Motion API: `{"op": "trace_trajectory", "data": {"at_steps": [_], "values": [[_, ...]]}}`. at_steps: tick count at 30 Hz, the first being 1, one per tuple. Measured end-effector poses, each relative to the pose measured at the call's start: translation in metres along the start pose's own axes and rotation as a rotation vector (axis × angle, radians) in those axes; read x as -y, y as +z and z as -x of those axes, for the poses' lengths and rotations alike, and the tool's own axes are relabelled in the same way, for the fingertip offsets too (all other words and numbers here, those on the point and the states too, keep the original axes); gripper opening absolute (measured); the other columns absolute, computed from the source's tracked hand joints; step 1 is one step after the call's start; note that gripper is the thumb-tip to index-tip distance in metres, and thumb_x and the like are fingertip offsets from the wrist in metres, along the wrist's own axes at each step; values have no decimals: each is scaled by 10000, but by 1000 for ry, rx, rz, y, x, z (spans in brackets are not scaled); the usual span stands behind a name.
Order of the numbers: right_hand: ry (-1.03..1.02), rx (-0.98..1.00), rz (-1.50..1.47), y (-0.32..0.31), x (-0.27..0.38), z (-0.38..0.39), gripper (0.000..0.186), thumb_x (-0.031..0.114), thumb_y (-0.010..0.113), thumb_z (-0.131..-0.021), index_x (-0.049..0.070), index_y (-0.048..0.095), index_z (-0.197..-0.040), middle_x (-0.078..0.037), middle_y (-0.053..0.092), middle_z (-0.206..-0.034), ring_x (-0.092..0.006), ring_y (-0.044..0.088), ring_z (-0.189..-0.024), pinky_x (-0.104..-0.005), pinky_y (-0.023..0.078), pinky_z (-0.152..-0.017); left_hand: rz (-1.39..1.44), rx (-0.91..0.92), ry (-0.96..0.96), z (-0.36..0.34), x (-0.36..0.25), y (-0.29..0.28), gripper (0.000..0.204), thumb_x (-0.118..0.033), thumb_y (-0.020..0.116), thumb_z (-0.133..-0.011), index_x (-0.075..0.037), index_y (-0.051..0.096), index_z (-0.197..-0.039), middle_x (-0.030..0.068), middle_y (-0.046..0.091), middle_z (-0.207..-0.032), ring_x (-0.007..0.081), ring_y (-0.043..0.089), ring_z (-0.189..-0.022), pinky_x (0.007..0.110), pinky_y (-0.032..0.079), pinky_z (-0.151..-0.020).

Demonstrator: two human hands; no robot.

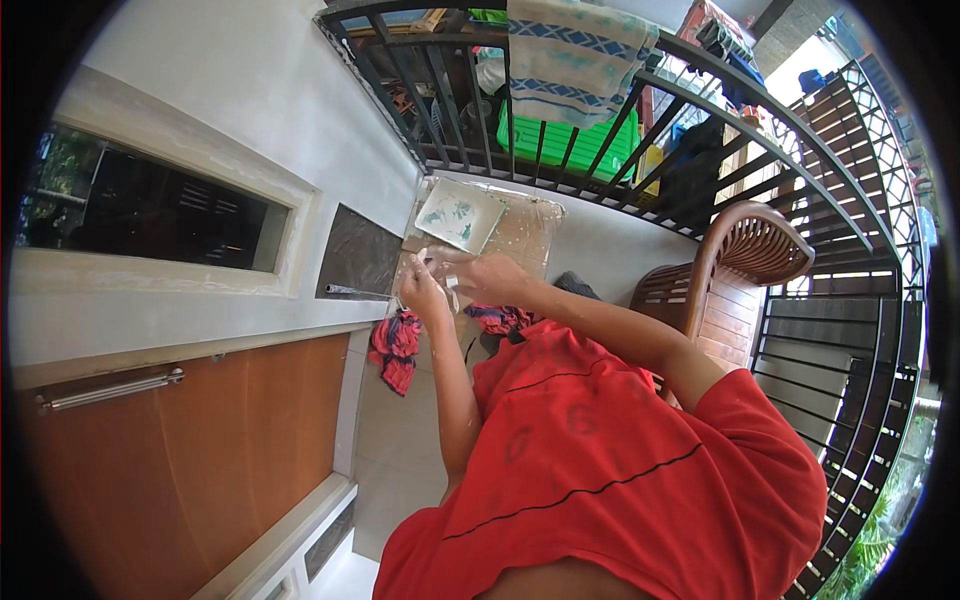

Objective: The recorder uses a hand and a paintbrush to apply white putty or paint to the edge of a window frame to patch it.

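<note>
My left hand (423, 285) is closed, with a small white strip (422, 258) between its fingertips. My right hand (485, 277) is just to its right, somewhat blurred, its fingers bent on more white, crumpled strip that hangs between the hands. Both hands are above a paint-spattered cardboard sheet (532, 228). Beyond them sits a white tray (462, 203) with pale green paint marks. A thin rod with a grey cylinder (342, 290) lies left of my left hand. Red-and-dark patterned cloths (397, 350) lie below the hands, partly hidden.
A wooden door (180, 450) and a framed window (170, 205) line the left wall. Black railing (790, 150) curves behind and right, with a draped towel (580, 55) and green bin (570, 150). A wooden chair (735, 300) stands at my right.
</note>
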State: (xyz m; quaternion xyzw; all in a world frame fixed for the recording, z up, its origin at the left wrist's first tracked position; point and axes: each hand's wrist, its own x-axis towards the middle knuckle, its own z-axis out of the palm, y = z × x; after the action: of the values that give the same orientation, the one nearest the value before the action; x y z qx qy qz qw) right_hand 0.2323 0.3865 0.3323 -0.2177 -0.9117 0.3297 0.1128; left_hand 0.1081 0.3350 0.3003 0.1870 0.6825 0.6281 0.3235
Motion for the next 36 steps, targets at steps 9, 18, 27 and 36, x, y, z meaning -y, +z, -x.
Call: {"op": "trace_trajectory", "data": {"at_steps": [9,18,27,36], "values": [[46,-165,-254,-20,-46,14,499,71,476,-803,27,340,-1280,-173,325,-1331,-325,476,-1076,-352,363,-921,654,301,-391,-53,68,66,699,-540,289,-878,-13,231,-1333,116,257,-1372,231,266,-1249,340,223,-1012],[308,155,-1278,-45,-119,18,579,406,192,-935,-27,267,-1313,-111,267,-1374,-205,235,-1272,-313,149,-1056,543,-42,180,28,11,178,586,-388,276,-928,-20,127,-1360,103,113,-1421,202,96,-1306,296,84,-1055],[205,682,-1432,-20,-37,23,538,368,243,-941,8,202,-1338,-98,263,-1367,-190,266,-1252,-309,174,-1048,383,-624,335,82,-61,72,564,-362,191,-944,-24,35,-1369,109,-12,-1439,206,-9,-1325,319,37,-1058],[-301,598,-811,4,70,-13,553,291,341,-917,7,149,-1351,-147,199,-1398,-263,221,-1283,-376,171,-1044,405,-740,609,108,-88,17,569,-395,113,-939,-30,53,-1370,92,63,-1435,190,32,-1322,307,34,-1062]]}}
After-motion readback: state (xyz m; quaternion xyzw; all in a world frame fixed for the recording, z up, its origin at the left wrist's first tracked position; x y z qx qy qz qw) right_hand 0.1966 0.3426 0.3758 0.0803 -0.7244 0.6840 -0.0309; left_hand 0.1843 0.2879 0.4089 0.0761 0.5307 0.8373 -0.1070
